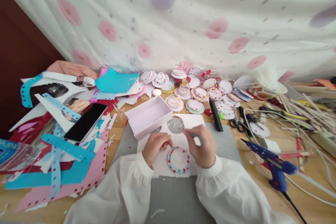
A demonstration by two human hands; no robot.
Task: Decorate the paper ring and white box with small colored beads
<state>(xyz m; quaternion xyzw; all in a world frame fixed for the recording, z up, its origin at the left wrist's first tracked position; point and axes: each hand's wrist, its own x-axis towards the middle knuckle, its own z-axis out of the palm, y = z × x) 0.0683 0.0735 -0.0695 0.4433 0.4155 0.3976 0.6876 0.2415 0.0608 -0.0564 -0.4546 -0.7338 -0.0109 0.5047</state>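
Observation:
My left hand rests on a white card, its fingers curled in near the left side of a beaded ring in red, blue and white. Whatever is between those fingertips, if anything, is hidden. My right hand is pinched closed above the card, to the upper right of the ring. A thin greenish piece shows among its fingers, too small to name. Between and beyond the hands the card has a round cut-out, with grey showing through. An open white box stands behind my left hand.
A blue hot glue gun with a cord lies at right, near black scissors. Several beaded rings on paper discs line the back. Paper scraps and a phone are at left. A grey mat lies underneath.

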